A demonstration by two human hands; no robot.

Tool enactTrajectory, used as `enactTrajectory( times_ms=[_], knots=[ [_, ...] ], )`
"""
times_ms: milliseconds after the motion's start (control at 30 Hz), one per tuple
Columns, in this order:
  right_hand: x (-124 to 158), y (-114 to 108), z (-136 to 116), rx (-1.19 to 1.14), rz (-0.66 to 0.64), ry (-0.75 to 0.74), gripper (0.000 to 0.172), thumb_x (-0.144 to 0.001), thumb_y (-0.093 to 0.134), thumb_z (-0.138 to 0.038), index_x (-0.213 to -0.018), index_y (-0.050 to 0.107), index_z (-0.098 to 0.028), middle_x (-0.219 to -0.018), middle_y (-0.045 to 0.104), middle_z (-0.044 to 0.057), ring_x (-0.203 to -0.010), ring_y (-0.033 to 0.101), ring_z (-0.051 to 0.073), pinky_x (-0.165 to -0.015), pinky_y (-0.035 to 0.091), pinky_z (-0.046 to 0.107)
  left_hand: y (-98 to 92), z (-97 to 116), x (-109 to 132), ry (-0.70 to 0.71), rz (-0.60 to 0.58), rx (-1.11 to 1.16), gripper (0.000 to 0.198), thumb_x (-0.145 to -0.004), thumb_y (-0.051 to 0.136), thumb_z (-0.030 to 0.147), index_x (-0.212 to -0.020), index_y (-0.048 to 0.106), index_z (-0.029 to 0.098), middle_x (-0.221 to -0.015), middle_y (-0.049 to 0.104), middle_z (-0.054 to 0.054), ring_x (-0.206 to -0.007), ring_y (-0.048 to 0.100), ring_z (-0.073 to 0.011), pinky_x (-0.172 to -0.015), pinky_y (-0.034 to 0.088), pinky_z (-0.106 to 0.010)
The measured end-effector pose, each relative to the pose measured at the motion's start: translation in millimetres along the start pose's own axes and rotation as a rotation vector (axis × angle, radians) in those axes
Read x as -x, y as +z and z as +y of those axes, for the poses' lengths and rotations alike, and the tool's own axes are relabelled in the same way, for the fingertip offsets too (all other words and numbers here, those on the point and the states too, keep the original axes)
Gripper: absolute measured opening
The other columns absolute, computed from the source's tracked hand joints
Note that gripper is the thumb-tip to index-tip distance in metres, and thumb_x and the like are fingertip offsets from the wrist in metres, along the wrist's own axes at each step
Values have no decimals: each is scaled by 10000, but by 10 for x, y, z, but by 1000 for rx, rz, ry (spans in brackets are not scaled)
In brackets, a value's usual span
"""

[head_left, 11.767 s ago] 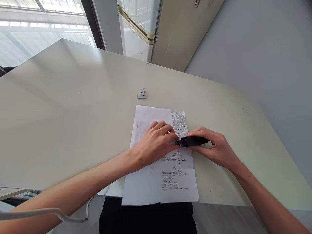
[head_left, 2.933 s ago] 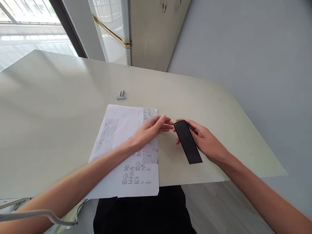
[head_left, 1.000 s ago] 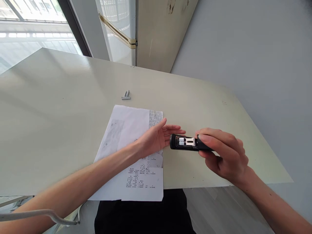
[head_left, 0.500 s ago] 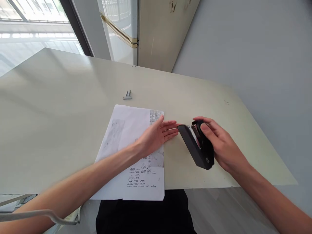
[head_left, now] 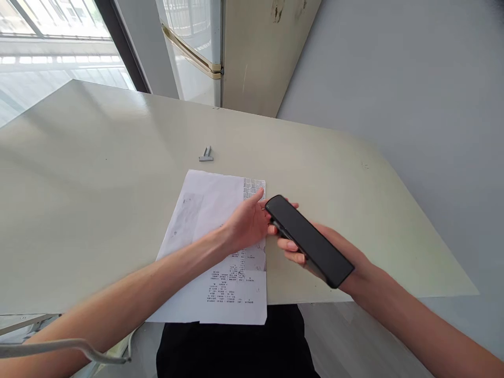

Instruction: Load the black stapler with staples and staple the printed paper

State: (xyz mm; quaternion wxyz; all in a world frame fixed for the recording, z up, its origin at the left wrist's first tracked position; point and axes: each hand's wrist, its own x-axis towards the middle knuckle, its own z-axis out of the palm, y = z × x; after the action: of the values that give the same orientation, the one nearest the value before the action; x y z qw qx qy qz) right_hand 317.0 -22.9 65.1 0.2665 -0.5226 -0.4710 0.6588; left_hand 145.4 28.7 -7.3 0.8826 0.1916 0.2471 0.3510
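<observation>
A black stapler [head_left: 309, 239] lies slantwise in my right hand [head_left: 328, 244], its long smooth side facing up. My right fingers wrap round it from below, and some fingertips show at its left edge. My left hand [head_left: 248, 223] is open, palm turned toward the stapler and thumb raised. Its fingers reach under the stapler's front end, which partly hides them; I cannot tell whether they touch it. Below my left hand and forearm lie printed sheets of paper [head_left: 208, 205], covered in part by the arm.
Two short grey strips of staples [head_left: 206, 155] rest on the pale table [head_left: 118, 210] beyond the paper. A refrigerator [head_left: 252, 52] stands behind the table, with a grey wall [head_left: 394, 79] at the right. A grey cable [head_left: 79, 344] crosses the lower left corner.
My right hand has turned the stapler over, so its open gap no longer shows, and moved it left over my left fingers. My left hand has stayed nearly in place.
</observation>
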Motion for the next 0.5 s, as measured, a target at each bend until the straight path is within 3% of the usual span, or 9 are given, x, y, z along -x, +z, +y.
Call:
enactTrajectory(
  times_ms=[67,133,200,267,400,500],
  knots=[
    [7,11,30,225,205,-178,398,-1046,506,-560,-1266,654,-262,-849,680,43,-676,629,189,-553,533,307,6,-7,-13,-14,32,-7,541,-1093,392,561,-1171,688,116,-1283,712,-182,-1236,663,-305,-1138,454,-465],
    [0,-44,58,535,369,-465,363,-1079,490,-501,-1348,605,-287,-945,727,49,-765,694,203,-599,546,311,8,-19,-25,2,48,-14,540,-1090,399,567,-1145,697,120,-1304,702,-186,-1258,657,-314,-1131,465,-467],
    [-32,-166,90,887,409,-730,316,-1095,494,-400,-1375,583,-285,-1099,756,72,-847,728,209,-607,532,308,13,-25,-20,92,44,-107,542,-1087,410,587,-1163,696,134,-1357,688,-175,-1310,633,-318,-1151,453,-471],
    [-86,-342,136,1187,387,-891,304,-1097,505,-320,-1392,568,-280,-1215,755,81,-860,742,204,-557,490,301,23,-18,7,251,61,-291,532,-1093,409,598,-1219,683,159,-1396,681,-144,-1361,601,-298,-1187,424,-465],
    [-180,-716,247,1451,310,-929,340,-1103,512,-282,-1442,517,-254,-1244,764,79,-866,764,207,-526,463,312,19,2,75,529,155,-936,374,-1108,447,474,-1256,665,209,-1355,706,-83,-1303,622,-257,-1144,462,-462],
    [-186,-871,284,1421,222,-850,320,-1111,493,-346,-1412,546,-251,-1218,768,75,-918,763,225,-613,517,335,-47,-36,66,646,142,-1367,246,-1061,541,336,-1216,672,197,-1274,724,-87,-1261,616,-269,-1091,502,-476]
  ],
)
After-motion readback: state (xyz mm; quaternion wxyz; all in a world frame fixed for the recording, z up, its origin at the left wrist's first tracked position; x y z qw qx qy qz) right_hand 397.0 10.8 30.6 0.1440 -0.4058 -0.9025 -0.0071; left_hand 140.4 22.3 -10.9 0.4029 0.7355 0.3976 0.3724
